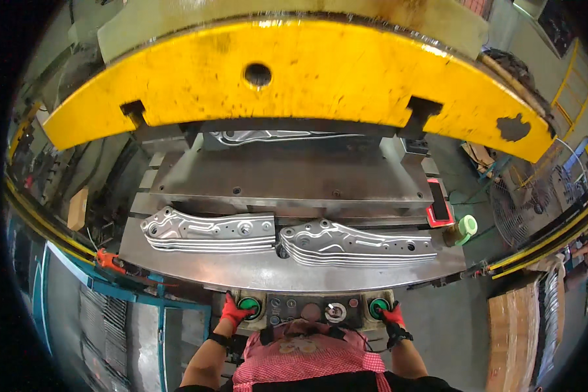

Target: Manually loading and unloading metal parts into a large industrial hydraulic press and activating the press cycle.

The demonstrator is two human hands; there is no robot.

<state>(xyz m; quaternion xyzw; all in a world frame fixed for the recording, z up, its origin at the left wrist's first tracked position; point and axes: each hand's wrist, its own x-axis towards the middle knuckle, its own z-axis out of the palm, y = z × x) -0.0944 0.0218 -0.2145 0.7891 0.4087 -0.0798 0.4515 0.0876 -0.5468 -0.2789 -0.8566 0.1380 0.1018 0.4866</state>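
Observation:
My left hand (233,311), in a red glove, rests at the left end of the control panel (261,321). Its fingers are spread, with the thumb reaching onto a round green button (249,304). At the panel's other end my right hand (392,315), also red-gloved, lies with fingers apart against a second green button (377,306). Neither hand holds anything. Beyond the panel, two stacks of stamped metal parts lie side by side on the press table (242,273): a left stack (209,228) and a right stack (359,243).
The yellow press ram (333,72) spans above the lower die (287,170); another metal part (268,137) shows beneath it. A red-edged box (440,202) and a green-topped container (464,230) stand at the table's right. A blue rack (157,307) is left; wrapped cartons (509,333) are right.

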